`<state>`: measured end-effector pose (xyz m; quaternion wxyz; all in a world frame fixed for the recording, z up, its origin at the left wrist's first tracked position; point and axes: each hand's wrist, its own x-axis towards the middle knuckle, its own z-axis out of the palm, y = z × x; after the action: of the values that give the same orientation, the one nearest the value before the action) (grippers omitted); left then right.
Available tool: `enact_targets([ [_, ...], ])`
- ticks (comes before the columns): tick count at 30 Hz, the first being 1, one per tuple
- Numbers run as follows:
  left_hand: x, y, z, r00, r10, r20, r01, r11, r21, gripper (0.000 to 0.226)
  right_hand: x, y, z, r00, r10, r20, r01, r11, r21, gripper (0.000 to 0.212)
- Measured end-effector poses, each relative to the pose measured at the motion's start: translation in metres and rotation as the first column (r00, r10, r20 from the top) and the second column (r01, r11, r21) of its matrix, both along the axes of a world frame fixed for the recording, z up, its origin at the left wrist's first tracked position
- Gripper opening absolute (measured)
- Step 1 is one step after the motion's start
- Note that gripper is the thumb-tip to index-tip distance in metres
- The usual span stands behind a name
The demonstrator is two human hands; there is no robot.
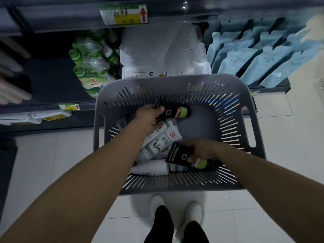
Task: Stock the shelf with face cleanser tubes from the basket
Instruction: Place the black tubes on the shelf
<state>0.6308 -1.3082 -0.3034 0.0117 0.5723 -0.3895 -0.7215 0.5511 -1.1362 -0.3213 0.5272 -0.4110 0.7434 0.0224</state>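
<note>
A grey slotted plastic basket (233, 120) stands on the floor in front of the shelf. Inside it, my left hand (149, 118) grips a black cleanser tube with a green cap (175, 112) near the far wall. My right hand (201, 149) grips a second black tube with a green cap (178, 156) near the front wall. Between the two hands lie several white tubes with green leaf print (157, 142). The dark shelf (50, 79) at the left has a bare stretch of board.
Green bottle packs (91, 62), white plastic-wrapped packs (163, 55) and pale blue refill pouches (259, 57) fill the low shelf behind the basket. Yellow price tags (122, 14) sit on the shelf edges. White floor tiles and my feet (175, 216) lie below.
</note>
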Motion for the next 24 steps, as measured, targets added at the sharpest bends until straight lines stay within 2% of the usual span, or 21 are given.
enact_targets([
  [3, 0.000, 0.004, 0.016, 0.999, -0.022, -0.049, 0.019, 0.998, -0.063, 0.026, -0.002, 0.004, 0.012, 0.998, -0.017, -0.056, 0.016, 1.000, -0.018, 0.050],
  [9, 0.006, 0.015, 0.066, 0.994, -0.110, -0.018, 0.101, 0.956, -0.276, 0.009, -0.005, 0.006, 0.068, 0.994, -0.100, -0.037, 0.094, 0.986, -0.134, 0.043],
  [13, 0.011, 0.022, 0.112, 0.980, -0.201, 0.005, 0.184, 0.888, -0.422, 0.019, -0.008, 0.007, 0.125, 0.988, -0.145, -0.054, 0.129, 0.964, -0.233, 0.037],
  [15, 0.014, 0.023, 0.141, 0.970, -0.241, 0.013, 0.218, 0.852, -0.476, 0.013, -0.012, 0.007, 0.159, 0.977, -0.213, -0.025, 0.196, 0.934, -0.300, 0.036],
  [19, 0.020, 0.025, 0.214, 0.961, -0.275, -0.015, 0.209, 0.761, -0.615, 0.014, -0.019, 0.005, 0.245, 0.950, -0.305, 0.068, 0.299, 0.819, -0.490, 0.033],
  [22, 0.028, 0.024, 0.280, 0.948, -0.318, -0.029, 0.197, 0.652, -0.732, 0.015, -0.025, 0.003, 0.318, 0.915, -0.374, 0.152, 0.379, 0.666, -0.642, 0.012],
  [24, 0.035, 0.019, 0.325, 0.946, -0.325, -0.017, 0.183, 0.575, -0.798, 0.013, -0.029, 0.001, 0.364, 0.889, -0.407, 0.209, 0.423, 0.559, -0.713, 0.014],
])
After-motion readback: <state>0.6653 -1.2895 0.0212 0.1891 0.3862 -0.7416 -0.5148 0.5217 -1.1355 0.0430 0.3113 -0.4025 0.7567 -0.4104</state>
